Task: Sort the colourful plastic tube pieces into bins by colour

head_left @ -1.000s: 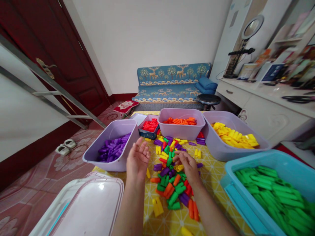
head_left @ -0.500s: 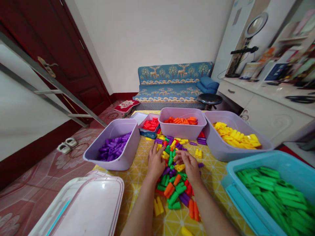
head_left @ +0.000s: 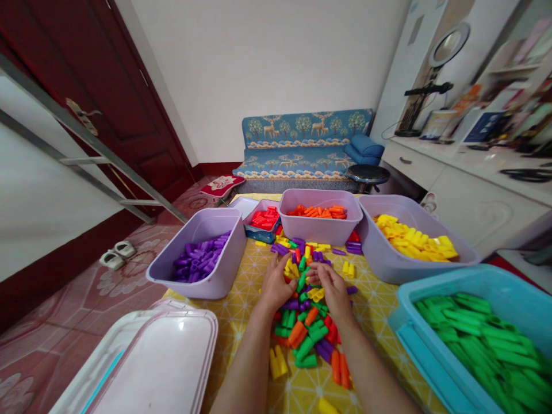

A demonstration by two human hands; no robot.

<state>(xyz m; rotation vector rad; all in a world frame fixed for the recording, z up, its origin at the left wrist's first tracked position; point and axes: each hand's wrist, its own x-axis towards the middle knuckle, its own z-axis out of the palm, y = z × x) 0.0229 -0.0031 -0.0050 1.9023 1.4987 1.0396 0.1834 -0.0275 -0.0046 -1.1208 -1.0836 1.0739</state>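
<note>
head view: your left hand (head_left: 277, 287) is at the mixed pieces (head_left: 306, 345), heaped on the cloth-covered worktop (head_left: 237, 294); its grip is loose, fingers parted. your right hand (head_left: 331, 287) is over the heap's right side, fingers curled; whether its grip has a piece cannot be told. contents: left lilac tub (head_left: 233, 253), purple pieces (head_left: 200, 259); small box (head_left: 259, 234), red pieces (head_left: 265, 218); middle lilac tub (head_left: 317, 231), orange pieces (head_left: 317, 212); right lilac tub (head_left: 374, 253), yellow pieces (head_left: 414, 238); turquoise tub (head_left: 409, 322), green pieces (head_left: 478, 333). the turquoise tub is cut off at the frame edge. your hands hide part of the heap.
</note>
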